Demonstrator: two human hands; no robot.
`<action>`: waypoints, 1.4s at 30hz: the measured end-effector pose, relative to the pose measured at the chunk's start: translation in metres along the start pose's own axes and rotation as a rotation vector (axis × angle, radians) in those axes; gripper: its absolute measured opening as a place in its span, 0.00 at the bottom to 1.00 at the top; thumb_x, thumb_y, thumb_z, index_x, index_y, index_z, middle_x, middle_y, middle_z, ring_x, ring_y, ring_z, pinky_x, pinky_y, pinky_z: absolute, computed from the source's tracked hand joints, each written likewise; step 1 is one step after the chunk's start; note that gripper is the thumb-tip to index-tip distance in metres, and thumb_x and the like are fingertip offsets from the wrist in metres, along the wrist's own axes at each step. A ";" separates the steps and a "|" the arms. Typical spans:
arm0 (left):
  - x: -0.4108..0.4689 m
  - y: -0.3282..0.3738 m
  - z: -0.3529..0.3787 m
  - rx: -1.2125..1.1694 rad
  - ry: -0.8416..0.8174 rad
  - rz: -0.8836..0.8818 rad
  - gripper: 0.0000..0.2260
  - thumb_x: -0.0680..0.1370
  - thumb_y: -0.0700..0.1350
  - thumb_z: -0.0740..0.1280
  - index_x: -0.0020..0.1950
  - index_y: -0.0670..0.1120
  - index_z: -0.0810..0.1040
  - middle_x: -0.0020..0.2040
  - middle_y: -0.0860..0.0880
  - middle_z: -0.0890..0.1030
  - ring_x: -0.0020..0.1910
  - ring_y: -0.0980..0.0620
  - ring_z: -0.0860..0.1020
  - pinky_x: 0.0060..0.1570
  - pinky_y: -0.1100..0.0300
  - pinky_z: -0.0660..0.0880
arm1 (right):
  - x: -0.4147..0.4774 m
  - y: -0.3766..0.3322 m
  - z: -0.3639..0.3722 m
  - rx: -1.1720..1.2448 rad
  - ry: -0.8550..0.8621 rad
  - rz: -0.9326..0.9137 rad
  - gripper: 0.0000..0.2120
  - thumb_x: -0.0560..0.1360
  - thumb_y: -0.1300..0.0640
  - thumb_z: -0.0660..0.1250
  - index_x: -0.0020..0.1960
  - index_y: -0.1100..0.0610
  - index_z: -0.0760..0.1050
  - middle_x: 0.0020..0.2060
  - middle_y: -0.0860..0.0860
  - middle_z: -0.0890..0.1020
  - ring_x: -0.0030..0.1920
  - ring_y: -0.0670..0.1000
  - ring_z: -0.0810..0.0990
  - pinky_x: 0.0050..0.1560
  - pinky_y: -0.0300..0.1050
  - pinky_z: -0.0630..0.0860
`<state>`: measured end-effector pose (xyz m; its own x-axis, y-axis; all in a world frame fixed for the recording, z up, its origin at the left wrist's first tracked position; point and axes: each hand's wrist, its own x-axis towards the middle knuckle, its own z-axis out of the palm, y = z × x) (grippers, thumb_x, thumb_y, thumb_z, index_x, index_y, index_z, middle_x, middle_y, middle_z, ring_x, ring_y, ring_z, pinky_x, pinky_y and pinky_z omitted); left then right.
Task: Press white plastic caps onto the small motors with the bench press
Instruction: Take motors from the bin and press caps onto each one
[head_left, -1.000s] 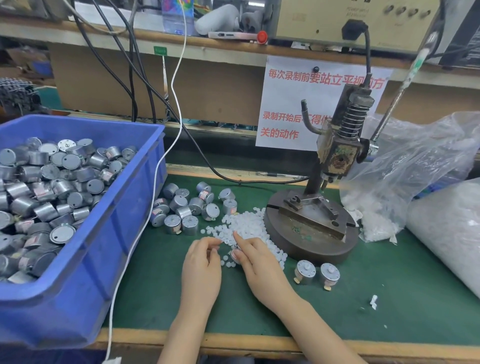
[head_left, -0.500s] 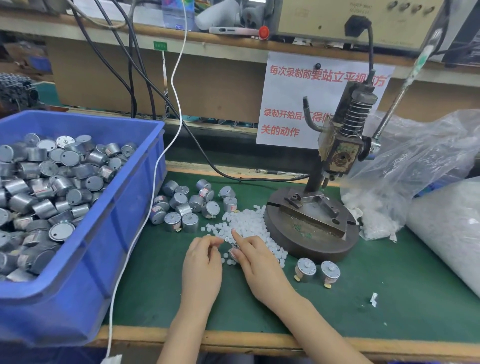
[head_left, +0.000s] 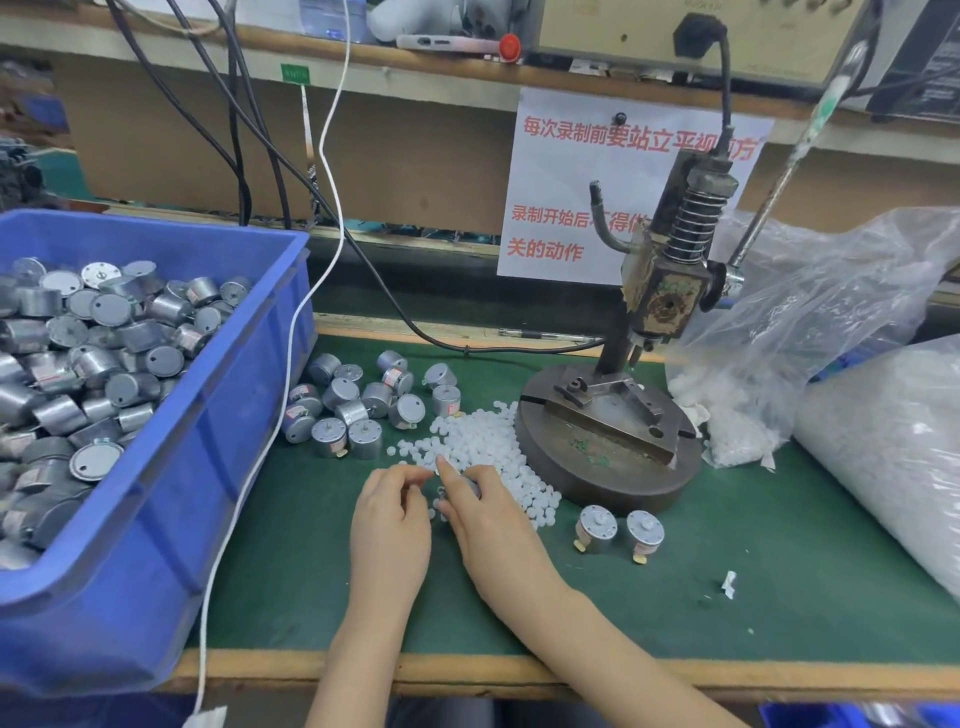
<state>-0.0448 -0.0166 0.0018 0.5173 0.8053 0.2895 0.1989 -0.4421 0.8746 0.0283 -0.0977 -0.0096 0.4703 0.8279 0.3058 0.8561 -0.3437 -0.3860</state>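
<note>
Held motor (head_left: 459, 487) largely hidden: only a grey sliver visible between thumb and forefinger of the right hand (head_left: 488, 514), which is curled round it. Left hand (head_left: 392, 512) just beside, fingertips bunched and bent toward that motor; cannot tell whether pinching a cap, detail too small and blurred. Both forearms cut off at the lower edge. Blue bin (head_left: 223, 447) cut off at left, heaped with motors. White sack (head_left: 893, 457) cut off at right. Paper notice (head_left: 566, 208) partly covered by the bench press (head_left: 667, 275).

Loose motors (head_left: 358, 405) clustered on the green surface (head_left: 779, 545) between the bin and the white caps (head_left: 483, 441). White cable (head_left: 288, 374) hanging down along the bin's right wall. Clear plastic bag (head_left: 810, 312) slumped against the right side of the press, with more white pieces inside. Two motors (head_left: 596, 527) upright just in front of the round press base, to the right of the right hand.

Caps heaped against the left of the press base; near edge of the heap touching the fingertips of both hands and partly hidden beneath them. Press base near the right hand, apart from it.
</note>
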 end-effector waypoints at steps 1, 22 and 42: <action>0.000 0.000 0.000 0.004 0.003 -0.002 0.11 0.76 0.30 0.59 0.49 0.40 0.79 0.45 0.49 0.76 0.46 0.52 0.73 0.42 0.67 0.63 | 0.000 0.000 0.000 0.005 0.008 -0.005 0.23 0.80 0.58 0.57 0.74 0.58 0.58 0.55 0.61 0.71 0.48 0.60 0.74 0.44 0.52 0.75; -0.006 0.003 -0.001 -0.043 -0.210 0.144 0.16 0.75 0.32 0.64 0.55 0.50 0.79 0.47 0.59 0.75 0.48 0.51 0.73 0.51 0.62 0.70 | -0.001 0.006 -0.016 0.716 0.360 0.262 0.10 0.76 0.58 0.65 0.50 0.44 0.69 0.50 0.46 0.74 0.46 0.46 0.76 0.47 0.37 0.73; -0.012 0.000 0.006 0.023 -0.190 0.206 0.10 0.73 0.40 0.67 0.53 0.50 0.76 0.45 0.60 0.74 0.43 0.59 0.74 0.44 0.64 0.71 | -0.004 -0.001 -0.013 0.653 0.304 0.300 0.17 0.70 0.58 0.70 0.45 0.45 0.63 0.47 0.44 0.73 0.49 0.36 0.73 0.43 0.26 0.68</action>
<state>-0.0466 -0.0287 -0.0041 0.6955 0.6096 0.3804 0.0909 -0.5998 0.7950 0.0278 -0.1066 0.0010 0.7808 0.5503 0.2960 0.4277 -0.1255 -0.8951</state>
